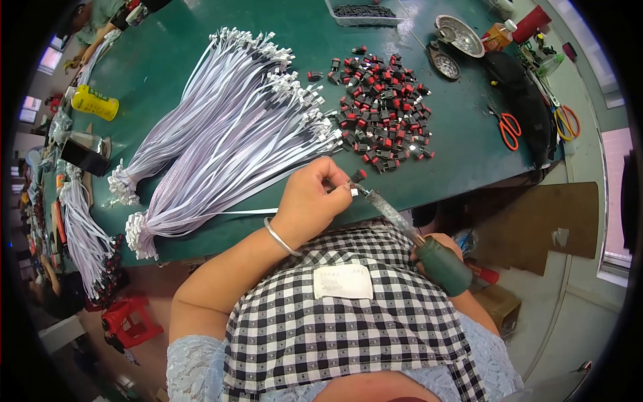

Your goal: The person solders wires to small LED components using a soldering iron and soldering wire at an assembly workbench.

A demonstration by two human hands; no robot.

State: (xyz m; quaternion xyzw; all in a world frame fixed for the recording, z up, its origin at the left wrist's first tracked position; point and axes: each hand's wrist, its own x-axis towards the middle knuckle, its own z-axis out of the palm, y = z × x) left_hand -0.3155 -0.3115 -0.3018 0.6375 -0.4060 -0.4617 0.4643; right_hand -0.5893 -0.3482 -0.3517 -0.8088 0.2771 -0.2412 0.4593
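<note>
Looks down from head height, fisheye-wide, close above the apron (348, 331), left hand (315, 195) and right hand (447, 241), facing out across the table (462, 144).

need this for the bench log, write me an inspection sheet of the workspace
Surface: green tabletop, partly covered
Job's things: soldering iron, tip beside a black-and-red switch; pile of similar switches beyond
Clutter: yellow bottle, orange-handled scissors, metal dish
Hands: left hand pinches a tiny piece I cannot identify; right hand grips the iron's green handle
Cables: white flat cables in bundles across the table's left side
Surroundings: red stool lower left, cardboard box at right, another person upper left
</note>
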